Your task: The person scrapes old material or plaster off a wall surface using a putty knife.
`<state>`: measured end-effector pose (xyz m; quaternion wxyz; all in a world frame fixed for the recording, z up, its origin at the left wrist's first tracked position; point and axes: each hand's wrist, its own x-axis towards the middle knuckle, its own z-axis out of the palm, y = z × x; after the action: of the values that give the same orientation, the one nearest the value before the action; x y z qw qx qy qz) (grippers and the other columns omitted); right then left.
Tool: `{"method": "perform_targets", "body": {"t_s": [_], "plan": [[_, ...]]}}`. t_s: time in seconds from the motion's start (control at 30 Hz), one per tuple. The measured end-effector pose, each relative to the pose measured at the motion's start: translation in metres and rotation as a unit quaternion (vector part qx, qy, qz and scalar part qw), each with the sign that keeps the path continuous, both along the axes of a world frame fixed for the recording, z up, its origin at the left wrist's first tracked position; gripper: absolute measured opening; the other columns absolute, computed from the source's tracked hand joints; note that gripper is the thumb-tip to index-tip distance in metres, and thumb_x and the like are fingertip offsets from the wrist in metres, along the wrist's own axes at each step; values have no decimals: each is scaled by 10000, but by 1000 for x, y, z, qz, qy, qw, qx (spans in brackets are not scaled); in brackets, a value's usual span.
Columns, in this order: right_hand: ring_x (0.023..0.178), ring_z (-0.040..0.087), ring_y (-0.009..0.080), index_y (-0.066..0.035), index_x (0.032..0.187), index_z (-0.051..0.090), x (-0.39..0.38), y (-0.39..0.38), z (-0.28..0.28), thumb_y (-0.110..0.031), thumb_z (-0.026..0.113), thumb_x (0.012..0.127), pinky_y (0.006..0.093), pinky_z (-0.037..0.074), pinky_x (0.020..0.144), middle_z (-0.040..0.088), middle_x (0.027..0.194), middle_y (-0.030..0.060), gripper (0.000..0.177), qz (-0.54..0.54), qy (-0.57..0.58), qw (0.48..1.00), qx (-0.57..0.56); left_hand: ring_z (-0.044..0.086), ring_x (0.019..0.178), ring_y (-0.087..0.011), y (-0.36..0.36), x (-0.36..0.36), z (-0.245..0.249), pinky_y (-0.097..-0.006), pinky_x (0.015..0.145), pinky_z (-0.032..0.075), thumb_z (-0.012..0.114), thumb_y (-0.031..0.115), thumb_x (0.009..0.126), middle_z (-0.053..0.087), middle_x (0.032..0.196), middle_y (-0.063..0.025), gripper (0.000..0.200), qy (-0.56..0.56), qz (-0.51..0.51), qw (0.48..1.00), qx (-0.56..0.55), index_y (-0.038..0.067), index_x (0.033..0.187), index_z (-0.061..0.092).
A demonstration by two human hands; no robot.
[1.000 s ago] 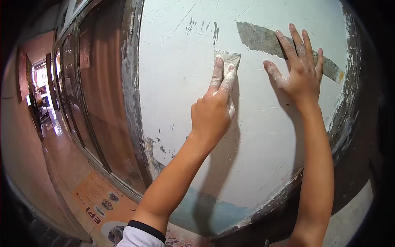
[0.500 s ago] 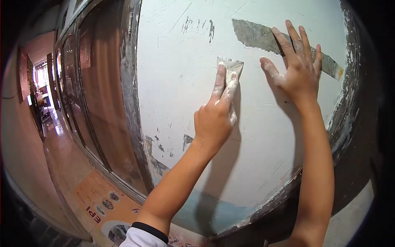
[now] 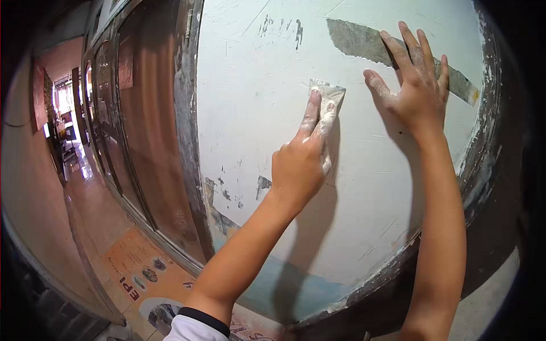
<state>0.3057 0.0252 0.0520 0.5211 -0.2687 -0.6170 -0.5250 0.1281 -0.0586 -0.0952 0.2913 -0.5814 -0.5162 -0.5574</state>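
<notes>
My left hand [image 3: 300, 165] grips a small putty knife [image 3: 332, 92], with two fingers pressed along its blade. White paste coats those fingers and the tool, and the blade's wide edge points up against the white panel [image 3: 256, 119]. The handle is hidden in my palm. To the upper right, my right hand [image 3: 414, 94] rests on the panel, fingers spread and dusted white. Its fingers lie across a bare grey strip [image 3: 361, 42] where the white coat is absent, and the strip continues past the hand on the right.
Dark scuffs and a chipped patch [image 3: 263, 186] mark the panel's left side. A worn dark frame [image 3: 186, 113] borders it, beside a brown glazed door [image 3: 153, 136]. An orange printed banner [image 3: 133, 256] lies on the floor at lower left. A passage [image 3: 79, 159] runs back from there.
The view has shifted slightly, moving the panel right in the frame. The putty knife's blade looks a little more tilted. My right hand stays on the same strip.
</notes>
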Motion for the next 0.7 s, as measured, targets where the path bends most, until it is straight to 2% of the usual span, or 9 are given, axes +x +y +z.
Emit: {"method": "perform_targets", "body": {"t_s": [0.1, 0.2, 0.3, 0.47, 0.57, 0.7], "plan": [[1596, 281, 218, -384, 1542, 532, 0, 1, 2, -663, 702, 880, 613, 124, 1300, 360, 1710, -86, 739, -2, 0, 1000, 6, 759, 978, -361, 2, 0, 28, -434, 747, 621, 591, -24, 876, 443, 1657, -108, 649, 5, 22, 1000, -3, 175, 1493, 590], [1596, 280, 217, -384, 1540, 535, 1, 1, 2, -657, 707, 883, 606, 129, 1302, 358, 1709, -90, 732, -1, 0, 1000, 0, 746, 917, -378, 7, -3, 67, -470, 755, 612, 577, 12, 898, 493, 1616, -111, 620, 32, 26, 998, 42, 173, 1496, 573], [1596, 278, 212, -379, 1539, 537, 2, -2, 0, -644, 715, 883, 602, 126, 1304, 365, 1704, -91, 730, 1, -1, 1000, -9, 744, 919, -385, 8, -2, 64, -474, 757, 610, 579, 8, 894, 492, 1618, -108, 630, 28, 24, 998, 43, 176, 1502, 567], [1594, 281, 208, -364, 1532, 547, 0, -3, -1, -602, 703, 914, 599, 123, 1304, 376, 1698, -78, 681, 14, 6, 1000, -6, 752, 1009, -376, 4, -2, 12, -456, 760, 618, 573, -30, 890, 434, 1664, -77, 630, 4, -14, 1000, 14, 185, 1481, 597], [1596, 271, 195, -392, 1528, 538, 0, -2, 0, -638, 650, 931, 598, 111, 1308, 389, 1694, -66, 655, -3, 7, 1000, -5, 756, 986, -374, 4, 0, 19, -459, 760, 620, 579, -15, 897, 441, 1658, -80, 623, -3, -8, 1000, -1, 197, 1482, 596], [1590, 291, 202, -386, 1515, 551, 1, 4, 1, -530, 588, 1007, 596, 117, 1303, 404, 1687, -55, 529, 7, 5, 1000, 14, 750, 944, -393, 7, -3, 64, -462, 766, 619, 581, -1, 902, 485, 1621, -106, 607, 36, 22, 998, 56, 183, 1481, 590]]}}
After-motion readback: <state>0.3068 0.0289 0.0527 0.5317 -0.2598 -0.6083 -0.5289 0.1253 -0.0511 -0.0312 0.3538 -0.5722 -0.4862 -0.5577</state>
